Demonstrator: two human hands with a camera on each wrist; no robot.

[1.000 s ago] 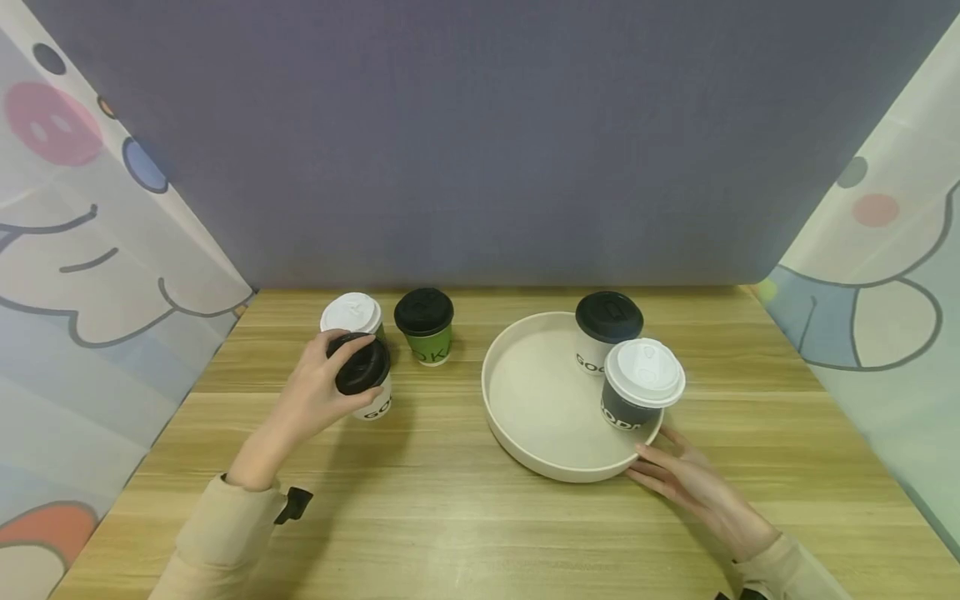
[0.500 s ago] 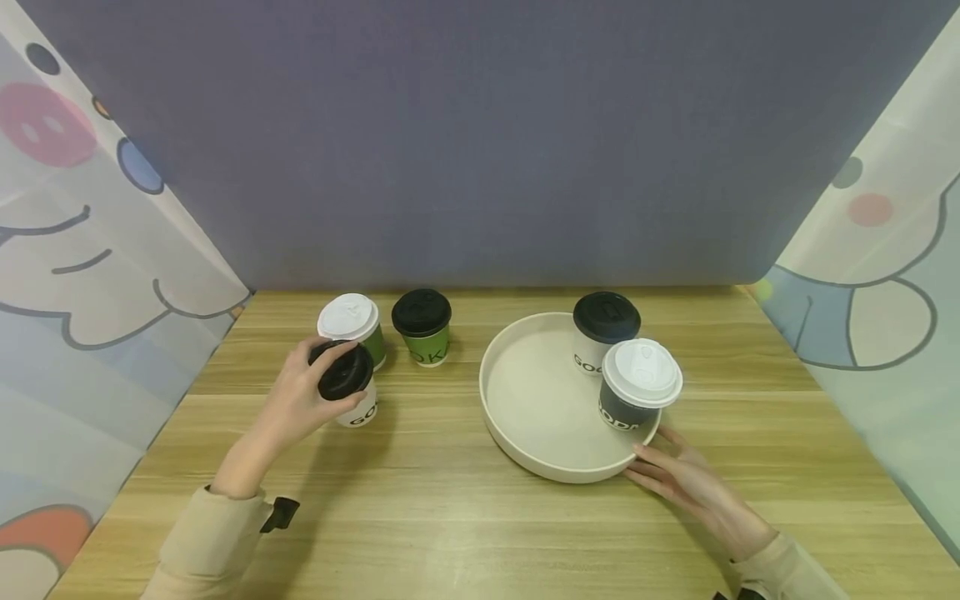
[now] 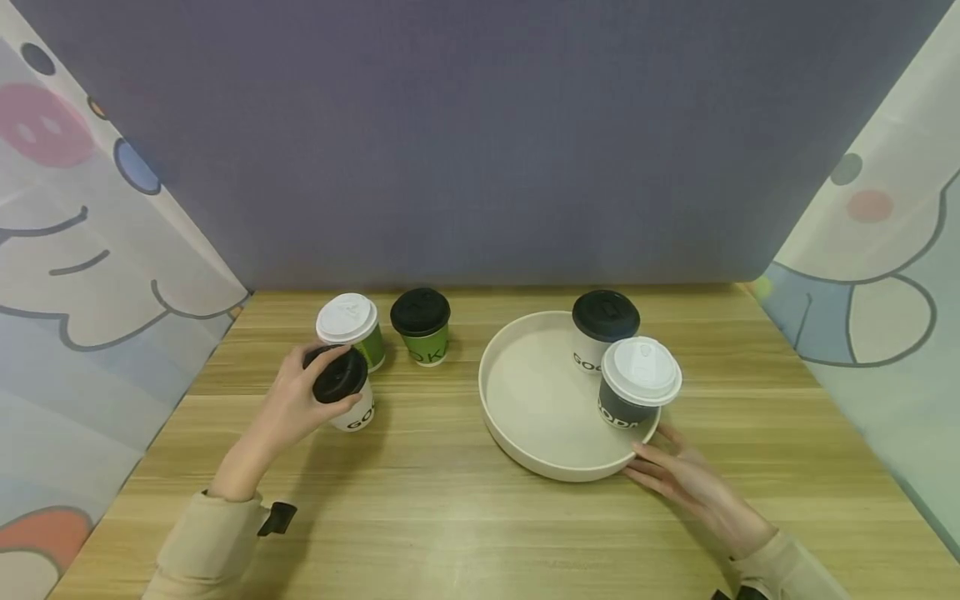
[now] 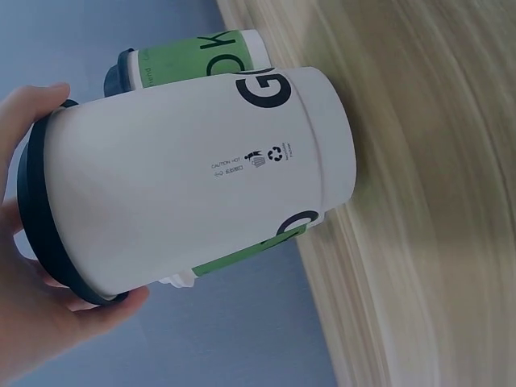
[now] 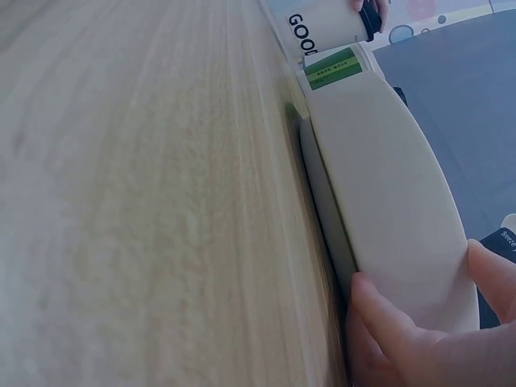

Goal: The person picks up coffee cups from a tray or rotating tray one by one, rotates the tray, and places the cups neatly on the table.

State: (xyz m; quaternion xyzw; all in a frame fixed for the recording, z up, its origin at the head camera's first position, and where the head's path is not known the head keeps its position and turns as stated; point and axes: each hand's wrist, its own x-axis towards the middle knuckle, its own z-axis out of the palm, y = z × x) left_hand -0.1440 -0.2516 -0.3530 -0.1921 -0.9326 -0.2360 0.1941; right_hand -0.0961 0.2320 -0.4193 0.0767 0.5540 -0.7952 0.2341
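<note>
My left hand (image 3: 288, 408) grips the black lid of a white paper coffee cup (image 3: 360, 412), thumb and fingers spread around it. The left wrist view shows this cup (image 4: 177, 181) upright, its base close to the tabletop. Just behind it stands a green cup with a white lid (image 3: 347, 318), and to the right a green cup with a black lid (image 3: 420, 313). My right hand (image 3: 701, 492) pinches the near right rim of a round cream tray (image 3: 525, 417), thumb at the top edge, fingers at the lower edge. Its palm is partly hidden in the right wrist view.
On the tray's right side stand a white cup with a black lid (image 3: 606, 317) and, nearer me, a dark cup with a white lid (image 3: 641, 371). A grey panel (image 3: 495, 150) closes off the back of the wooden table (image 3: 465, 533). Cartoon-printed sheets (image 3: 885, 250) flank both sides.
My left hand has moved a little left and toward me with the white cup, showing more of the green cup behind. The right hand and tray have stayed put.
</note>
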